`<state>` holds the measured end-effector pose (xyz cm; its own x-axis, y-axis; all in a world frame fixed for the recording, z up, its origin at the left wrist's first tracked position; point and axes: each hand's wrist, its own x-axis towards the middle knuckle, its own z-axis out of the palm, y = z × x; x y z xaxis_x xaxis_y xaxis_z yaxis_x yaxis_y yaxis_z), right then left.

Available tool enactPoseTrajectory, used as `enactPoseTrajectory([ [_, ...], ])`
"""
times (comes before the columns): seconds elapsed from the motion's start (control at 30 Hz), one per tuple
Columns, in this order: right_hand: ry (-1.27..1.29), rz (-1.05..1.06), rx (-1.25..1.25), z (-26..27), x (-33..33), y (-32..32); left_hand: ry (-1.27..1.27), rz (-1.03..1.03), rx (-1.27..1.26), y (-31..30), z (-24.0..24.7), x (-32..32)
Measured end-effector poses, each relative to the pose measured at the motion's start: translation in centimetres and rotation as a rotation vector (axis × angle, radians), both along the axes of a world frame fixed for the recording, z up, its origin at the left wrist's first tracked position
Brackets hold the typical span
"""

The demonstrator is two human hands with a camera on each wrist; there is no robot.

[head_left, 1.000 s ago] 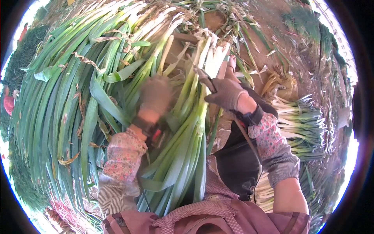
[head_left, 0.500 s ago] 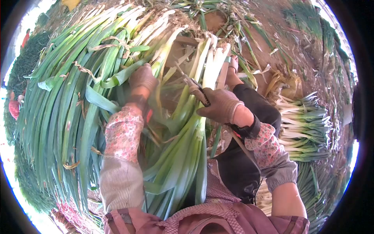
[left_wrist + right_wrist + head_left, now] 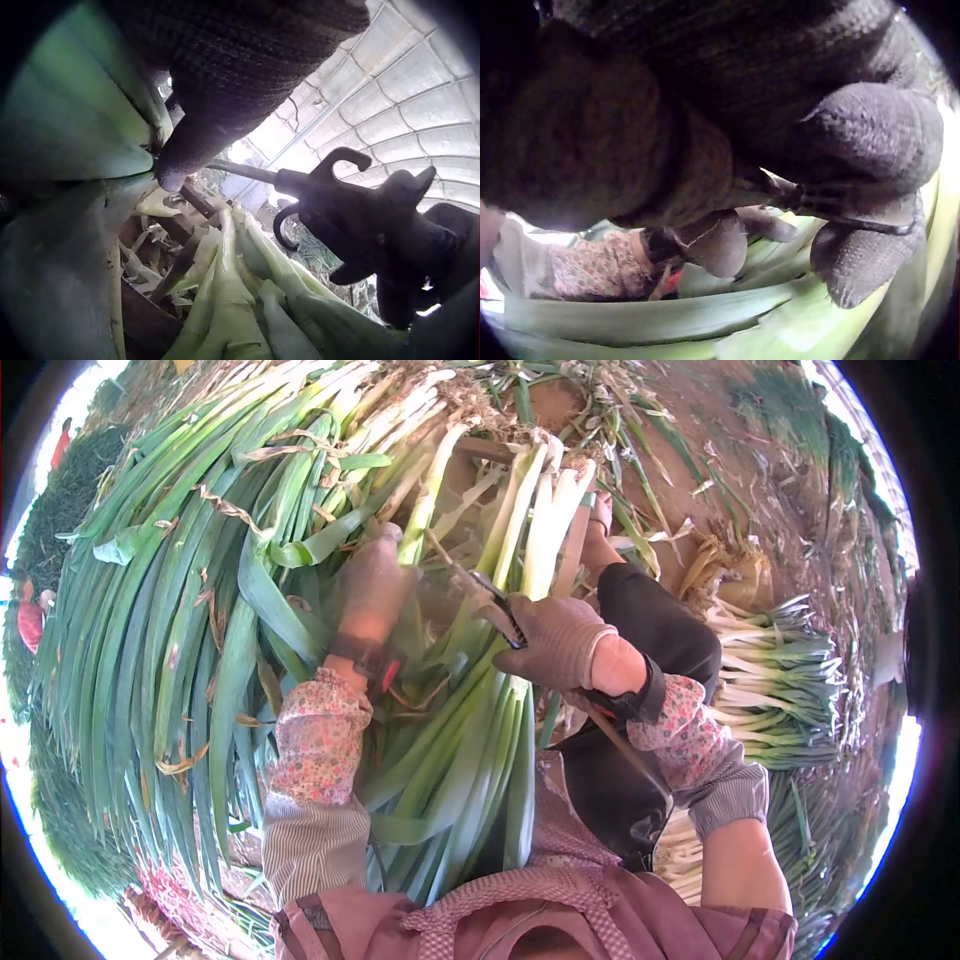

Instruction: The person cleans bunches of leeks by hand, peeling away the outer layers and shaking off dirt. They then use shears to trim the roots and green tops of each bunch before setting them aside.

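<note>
My gloved left hand [image 3: 375,585] grips a leek [image 3: 432,488] around its green part, and the pale root end points up and away. In the left wrist view a gloved thumb [image 3: 202,124] lies against the broad leaves. My gloved right hand [image 3: 560,645] holds an air blow gun [image 3: 490,605], fingers curled round its handle. In the left wrist view the gun's thin nozzle [image 3: 244,171] points toward the held leek. Several white-stemmed leeks [image 3: 555,525] lie beneath the right hand, their leaves running toward my lap.
A big heap of leeks [image 3: 170,650] spreads along the left. Stacked bundles of leeks [image 3: 775,685] lie at the right, past my dark-covered knee [image 3: 660,630]. Loose peelings [image 3: 630,450] litter the soil ahead. A thin hose [image 3: 625,745] trails from the gun.
My left hand has moved up and left with the leek, then slightly back. My right hand has shifted left and toward me, bringing the blow gun closer to the left hand.
</note>
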<state>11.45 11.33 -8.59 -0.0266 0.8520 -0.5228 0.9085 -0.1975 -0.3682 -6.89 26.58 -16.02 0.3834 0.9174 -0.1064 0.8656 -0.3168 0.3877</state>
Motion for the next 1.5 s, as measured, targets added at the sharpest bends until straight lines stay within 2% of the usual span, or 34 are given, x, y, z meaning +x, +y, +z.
enactPoseTrajectory([
  [0.23, -0.082, -0.034, -0.012, -0.3, 0.2, 3.2, 0.158, 0.006, -0.124, 1.1, 0.5, 0.8],
  [0.37, -0.095, -0.035, -0.002, -1.0, 0.6, 4.5, 0.116, 0.021, -0.054, 2.9, -2.3, 1.6],
  [0.53, -0.120, -0.071, 0.069, -2.0, 1.7, 7.0, 0.086, 0.006, -0.066, 3.1, -2.2, 1.9],
  [0.63, -0.147, -0.058, 0.031, -2.5, 2.5, 9.0, 0.033, -0.039, -0.110, 2.0, -0.5, 0.9],
  [0.9, -0.121, -0.133, 0.013, -2.6, 2.9, 11.6, -0.198, -0.050, -0.259, 1.7, -1.8, -2.2],
  [1.0, -0.091, -0.136, -0.008, -1.1, 1.4, 8.9, -0.382, -0.081, -0.326, 2.9, -4.0, -3.6],
  [1.07, -0.091, -0.019, 0.033, 0.2, 0.6, 7.0, -0.458, -0.107, -0.328, 3.0, -4.6, -4.0],
  [1.13, -0.134, 0.015, 0.112, 0.7, -0.1, 6.1, -0.474, -0.137, -0.292, 2.4, -3.4, -3.9],
  [1.17, -0.136, -0.018, 0.035, 0.1, 0.4, 7.0, -0.456, -0.133, -0.318, 2.1, -2.6, -4.0],
  [1.27, -0.174, -0.091, 0.038, -1.6, 1.8, 9.3, -0.451, -0.133, -0.236, 0.5, -1.2, -4.1],
  [1.43, -0.186, -0.106, 0.135, -3.4, 3.4, 12.1, -0.392, -0.136, -0.322, -1.0, -0.6, -5.0],
  [1.5, -0.184, -0.144, 0.068, -3.1, 4.0, 13.2, -0.315, -0.122, -0.365, -1.7, -0.1, -5.0],
])
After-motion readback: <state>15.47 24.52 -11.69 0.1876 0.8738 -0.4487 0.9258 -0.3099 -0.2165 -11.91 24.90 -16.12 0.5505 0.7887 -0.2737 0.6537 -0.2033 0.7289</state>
